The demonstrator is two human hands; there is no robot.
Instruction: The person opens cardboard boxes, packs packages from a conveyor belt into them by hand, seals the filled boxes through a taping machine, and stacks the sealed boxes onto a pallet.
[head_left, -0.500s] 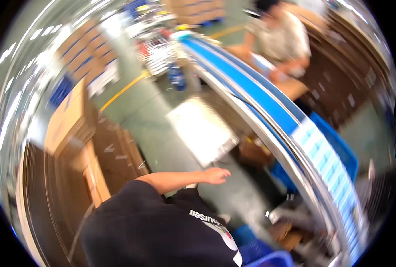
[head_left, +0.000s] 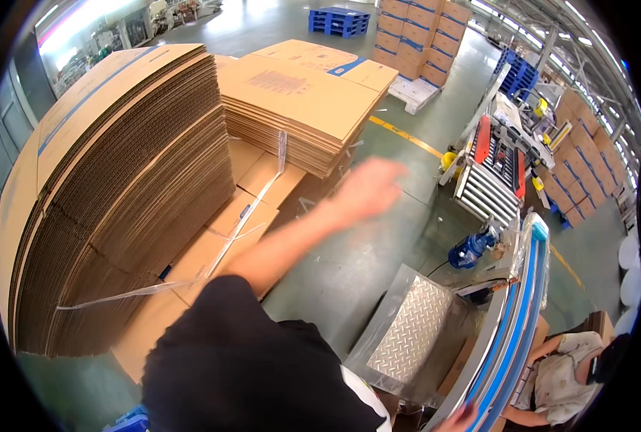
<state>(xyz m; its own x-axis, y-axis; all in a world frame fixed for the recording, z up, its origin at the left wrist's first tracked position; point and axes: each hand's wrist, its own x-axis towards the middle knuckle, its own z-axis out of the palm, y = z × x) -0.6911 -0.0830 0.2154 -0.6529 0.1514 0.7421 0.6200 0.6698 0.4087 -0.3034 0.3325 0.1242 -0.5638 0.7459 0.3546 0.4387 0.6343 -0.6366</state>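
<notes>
Blurred fingers (head_left: 392,173) on the person's left hand (head_left: 367,190) reach out over the green floor (head_left: 313,263); I can't make out how wide they are spread. Nearest them lies the stack of flattened cartons (head_left: 299,86), its near corner just beyond and left of the hand, seemingly apart from it. A taller stack (head_left: 133,209) stands farther left. Down by the blue conveyor (head_left: 511,331), the right hand (head_left: 458,417) shows only partly, its grip unclear.
</notes>
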